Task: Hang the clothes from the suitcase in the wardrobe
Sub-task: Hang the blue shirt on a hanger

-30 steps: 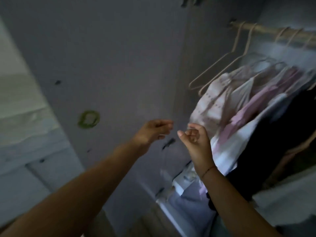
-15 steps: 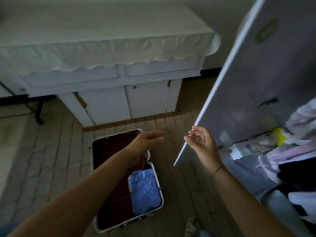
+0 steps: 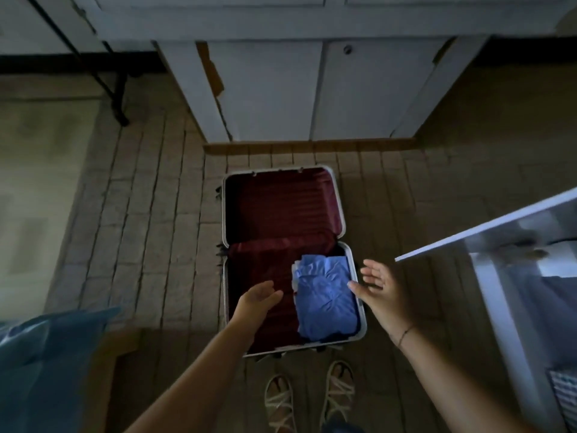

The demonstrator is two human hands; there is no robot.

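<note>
The left hand (image 3: 256, 300) and right hand (image 3: 379, 289) are hovering empty and apart, flanking the folded blue garment (image 3: 324, 295) lying in the near half of the open suitcase (image 3: 274, 171), where an uneven lift is risking it unfolding and slipping free.

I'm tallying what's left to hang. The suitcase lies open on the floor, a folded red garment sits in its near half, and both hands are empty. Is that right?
Not quite: the garment is blue, not red; the red is the lining of the suitcase. The head view shows it. The rest holds: the suitcase lies open on the floor, and the left hand and right hand are empty.
</note>
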